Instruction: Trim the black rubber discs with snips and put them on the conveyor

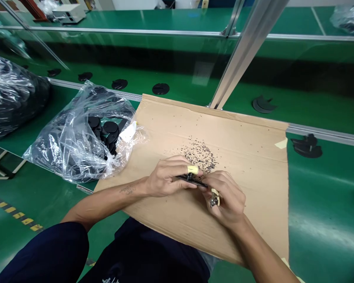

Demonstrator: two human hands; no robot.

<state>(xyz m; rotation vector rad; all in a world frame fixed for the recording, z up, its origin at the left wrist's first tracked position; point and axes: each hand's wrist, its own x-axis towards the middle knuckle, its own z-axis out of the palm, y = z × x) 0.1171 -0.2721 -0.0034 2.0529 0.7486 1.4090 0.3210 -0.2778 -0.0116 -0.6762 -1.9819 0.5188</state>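
Note:
My left hand, yellow tape round one fingertip, grips a thin black plastic disc by its left side. The disc is seen nearly edge-on, and a small raised part shows on its top. At the disc's other end is my right hand, closed, its fingers touching or very near the rim. A small metal tool shows from that hand beside yellow tape; its kind is hidden by the fingers. Beneath and behind the hands, many tiny black scraps lie scattered on a cardboard sheet.
Left of the cardboard lies a clear plastic bag with black discs inside. A fuller bag sits farther left. A slanted metal post rises behind the cardboard. Black parts rest on the green belt at right.

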